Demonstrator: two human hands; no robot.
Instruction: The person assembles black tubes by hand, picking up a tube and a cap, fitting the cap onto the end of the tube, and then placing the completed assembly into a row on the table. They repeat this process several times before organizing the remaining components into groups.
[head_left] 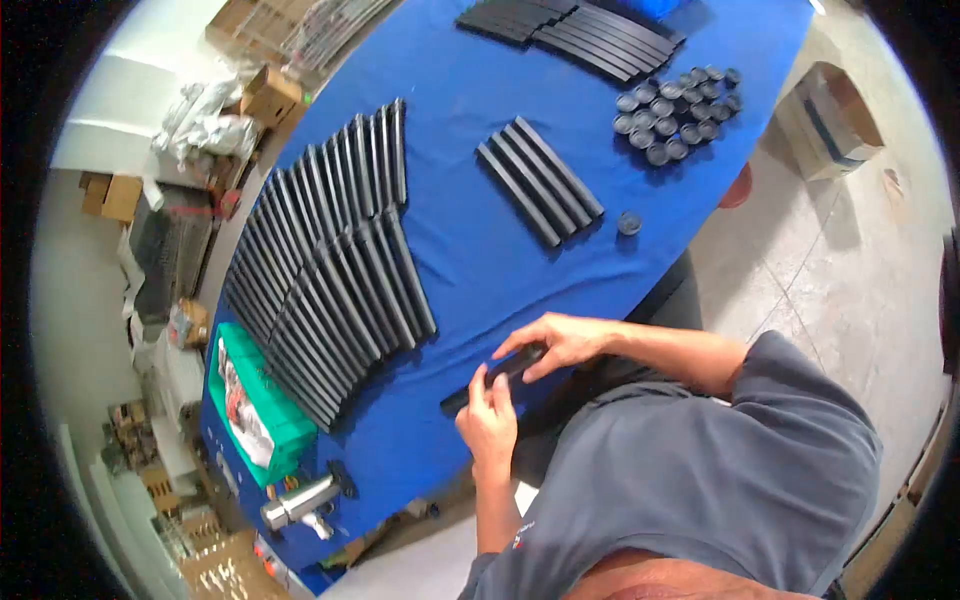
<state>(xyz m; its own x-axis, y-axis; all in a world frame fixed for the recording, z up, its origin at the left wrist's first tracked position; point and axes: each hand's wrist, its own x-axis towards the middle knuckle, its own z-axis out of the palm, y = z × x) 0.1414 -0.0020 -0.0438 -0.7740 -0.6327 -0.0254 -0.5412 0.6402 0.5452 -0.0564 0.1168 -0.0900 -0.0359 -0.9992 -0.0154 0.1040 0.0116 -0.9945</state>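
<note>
A short black tube [459, 402] lies slanted across both my hands, close over the front edge of the blue cloth. My left hand [488, 425] has its fingers closed round the middle of the tube. Round the other end, the fingers of my right hand [562, 341] are wrapped, hiding part of that end. Beyond my hands, several black tubes [540, 185] lie side by side. A single round black cap [628, 223] sits to their right, nearest my right hand.
Long rows of black tubes [330, 250] cover the table's left side, beside a green bin [262, 420] and a silver tool [300, 502]. Many round caps [668, 125] cluster at the right edge, and more black tubes [610, 45] lie at the far end. A cardboard box [830, 120] stands on the floor.
</note>
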